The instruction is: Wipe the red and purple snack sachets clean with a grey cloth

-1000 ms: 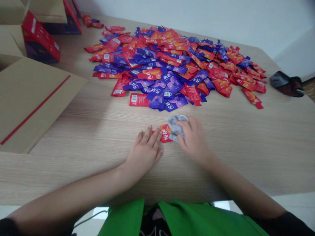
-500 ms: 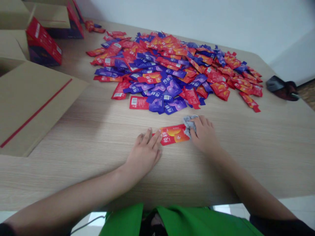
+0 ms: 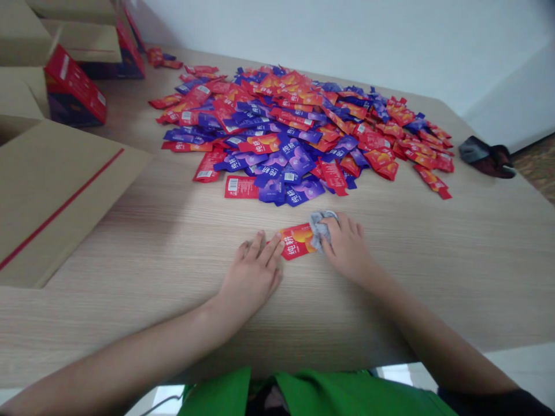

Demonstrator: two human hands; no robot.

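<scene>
A red sachet [image 3: 296,241] lies flat on the wooden table [image 3: 433,254] in front of me. My left hand [image 3: 251,274] rests flat with its fingers stretched out, the fingertips pressing the sachet's left end. My right hand [image 3: 344,245] is closed around a crumpled grey cloth [image 3: 319,226], which sits on the sachet's right end. Behind them spreads a big pile of red and purple sachets [image 3: 299,124].
An open cardboard box flap [image 3: 52,190] with a red stripe lies at the left. Red and purple cartons [image 3: 73,86] stand at the back left. A dark cloth bundle [image 3: 485,156] lies near the table's right edge.
My right hand slid the grey cloth right along the red sachet, uncovering it, then back left over it. The left hand stayed on the sachet's left end.
</scene>
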